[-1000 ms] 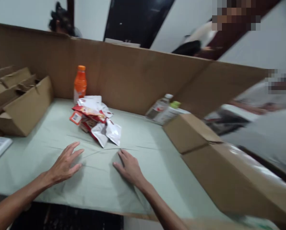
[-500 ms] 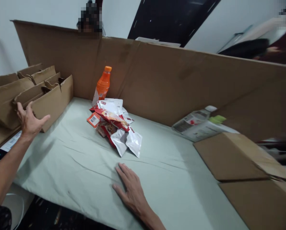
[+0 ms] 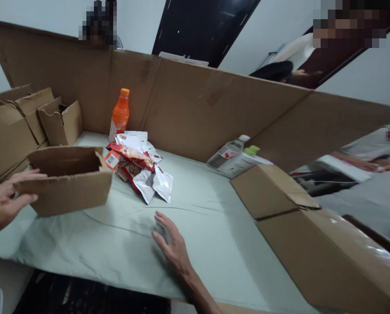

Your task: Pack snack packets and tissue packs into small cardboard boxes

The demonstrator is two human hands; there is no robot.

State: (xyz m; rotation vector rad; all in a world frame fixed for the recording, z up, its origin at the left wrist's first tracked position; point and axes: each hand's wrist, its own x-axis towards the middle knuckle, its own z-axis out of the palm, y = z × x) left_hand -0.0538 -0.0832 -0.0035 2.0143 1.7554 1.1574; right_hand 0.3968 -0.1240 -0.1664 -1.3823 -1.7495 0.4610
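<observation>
My left hand point(image 3: 10, 196) grips the left end of an open-topped cardboard box point(image 3: 70, 187), thumb on the outer wall and fingers at the rim. The box is over the front left of the cloth-covered table point(image 3: 123, 257); I cannot tell whether it touches the cloth. Right of it, my right hand point(image 3: 172, 242) hovers just above the cloth, fingers apart, holding nothing. Beyond the hands lies a pile of red and white snack packets point(image 3: 142, 168). An orange drink bottle point(image 3: 120, 111) stands upright behind the pile.
More open cardboard boxes point(image 3: 5, 135) stand at the left. A tall cardboard panel point(image 3: 188, 109) borders the back. At the right are a tilted clear bottle point(image 3: 226, 152), a green-capped white container point(image 3: 244, 162) and closed cardboard boxes point(image 3: 309, 244). Other people are beyond the panel.
My left hand has taken a box from the group at the left and brought it nearer, over the cloth. My right hand has lifted slightly. The camera view has turned right.
</observation>
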